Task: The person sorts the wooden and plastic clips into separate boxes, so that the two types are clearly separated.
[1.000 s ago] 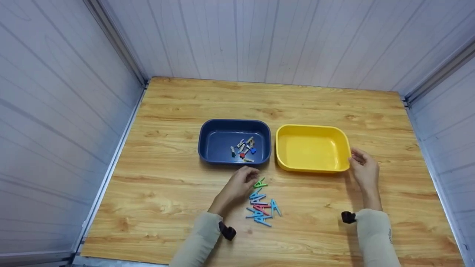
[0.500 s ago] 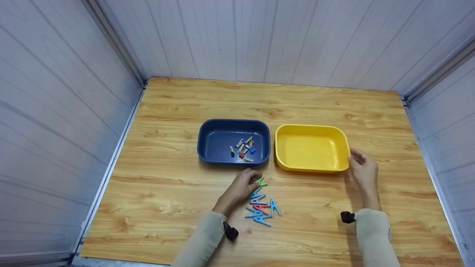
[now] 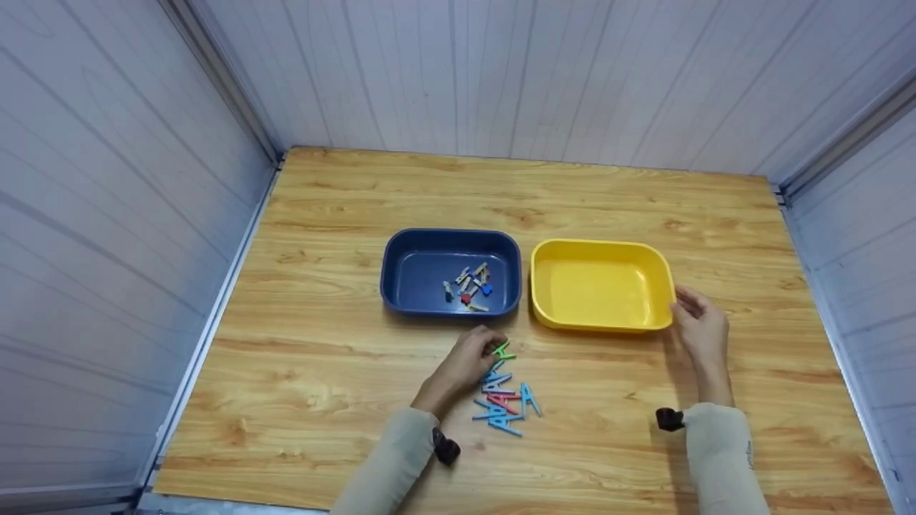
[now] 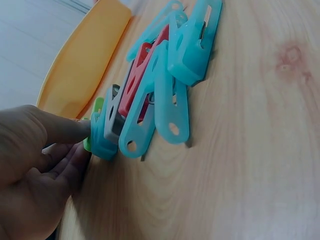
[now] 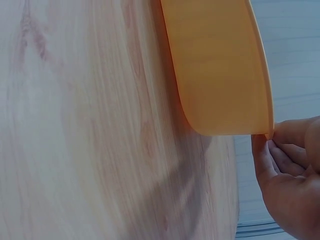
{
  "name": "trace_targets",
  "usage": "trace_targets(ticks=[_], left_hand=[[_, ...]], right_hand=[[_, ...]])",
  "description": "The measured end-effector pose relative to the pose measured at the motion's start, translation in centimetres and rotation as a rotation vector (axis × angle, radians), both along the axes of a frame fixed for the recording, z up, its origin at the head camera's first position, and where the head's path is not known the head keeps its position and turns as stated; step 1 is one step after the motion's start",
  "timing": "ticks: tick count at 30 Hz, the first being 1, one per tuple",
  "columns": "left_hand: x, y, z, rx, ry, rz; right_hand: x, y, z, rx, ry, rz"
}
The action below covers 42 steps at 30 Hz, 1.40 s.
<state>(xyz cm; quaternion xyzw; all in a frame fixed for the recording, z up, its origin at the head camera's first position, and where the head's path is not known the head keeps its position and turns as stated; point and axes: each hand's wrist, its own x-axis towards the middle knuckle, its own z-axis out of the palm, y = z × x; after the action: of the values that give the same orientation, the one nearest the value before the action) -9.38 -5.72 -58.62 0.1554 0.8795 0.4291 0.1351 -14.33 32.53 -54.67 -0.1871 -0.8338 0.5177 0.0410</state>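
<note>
A: Left hand (image 3: 466,356), status?
B: Thumb and fingers pinched on the green clothespin (image 3: 504,352). It's at the fingertips, low over the table (image 3: 322,400). Can't tell if it's off the wood.
A: Next out from that hand?
B: Light-blue clothespin (image 3: 494,375) right beside the fingers; can't tell if it touches the green one. Then, back toward the wearer and right of the hand, a greyish one (image 4: 116,112), a red one (image 3: 505,402) and more light-blue pieces (image 3: 505,423), overlapping in a heap.
A: Beyond the hand?
B: Dark blue tray (image 3: 411,310), just ahead of the knuckles. Small wooden pegs (image 3: 469,287) inside, mostly toward its right half, some with red or blue bits.
A: Right hand (image 3: 703,330)?
B: Clamped on the yellow tray (image 3: 601,327): thumb and fingers pinch the rim at its right end. Tray sits left of that hand, ahead and right of the left one.
A: Further out?
B: Pale sleeves (image 3: 719,450) behind both hands, white panel wall (image 3: 501,79) well ahead.
</note>
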Motion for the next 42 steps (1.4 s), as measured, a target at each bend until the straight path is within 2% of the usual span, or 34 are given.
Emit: trace_targets(ticks=[6,15,21,26,31,37,42], left_hand=[[0.13,0.16,0.08,-0.032,-0.024,-0.004],[0.25,0.27,0.09,-0.064,0.044,-0.018],[0.14,0.38,0.22,-0.113,0.015,-0.011],[0.12,0.49,0.34,-0.111,-0.009,-0.007],[0.16,0.49,0.28,-0.114,-0.013,-0.017],[0.24,0.27,0.34,-0.058,-0.005,-0.016],[0.19,0.13,0.67,0.061,-0.028,0.024]], right_hand=[[-0.04,-0.08,-0.13,-0.020,0.032,-0.010],[0.11,0.09,-0.01,-0.009,-0.025,-0.016],[-0.01,0.10,-0.15,-0.047,-0.026,-0.025],[0.03,0.03,-0.25,-0.116,-0.016,-0.049],[0.08,0.00,-0.21,-0.135,-0.019,-0.065],[0.11,-0.07,-0.27,-0.125,-0.021,-0.071],[0.22,-0.14,-0.32,-0.123,-0.015,-0.073]])
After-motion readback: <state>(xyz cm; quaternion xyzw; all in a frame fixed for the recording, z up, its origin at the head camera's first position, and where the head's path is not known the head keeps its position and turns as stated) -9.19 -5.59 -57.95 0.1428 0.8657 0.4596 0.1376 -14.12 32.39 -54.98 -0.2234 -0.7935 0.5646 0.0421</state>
